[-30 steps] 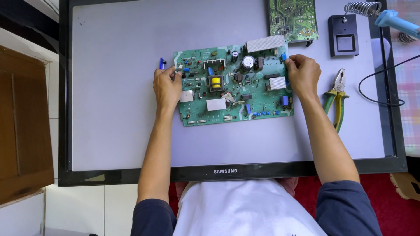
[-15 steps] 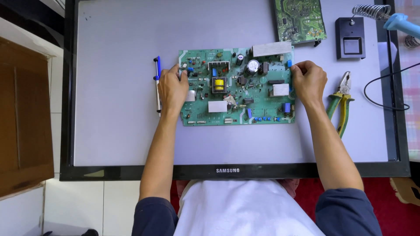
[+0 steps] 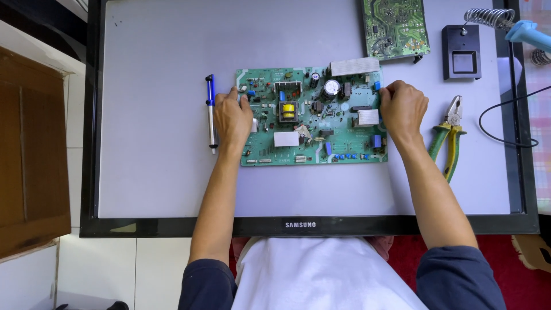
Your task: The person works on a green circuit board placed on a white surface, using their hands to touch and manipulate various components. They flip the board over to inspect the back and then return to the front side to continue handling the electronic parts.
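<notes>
On the flat grey back of a large black-framed television panel (image 3: 149,172), lying face down and filling most of the view, a green circuit board (image 3: 313,117) sits just above centre. It lies flat, crowded with capacitors, a yellow-cored transformer and a silvery heat sink at its 1 o'clock corner.

The left hand (image 3: 232,117) rests on the board's 9 o'clock edge, fingers together and curled over the rim, pressing on it. The right hand (image 3: 402,109) grips the 3 o'clock edge, fingers bent and clamped on the rim. By my reading, the step in hand is seating or squaring the board on the panel; a next move would call for an even hold at both ends, so the board stays level.

A second, smaller green board (image 3: 395,27) lies at 1 o'clock. A black soldering stand (image 3: 461,51) is at 2 o'clock, with a blue-handled iron (image 3: 525,31) beside it. Green-and-yellow pliers (image 3: 447,135) lie just right of the right hand. A blue desoldering pump (image 3: 211,112) lies just left of the left hand.
</notes>
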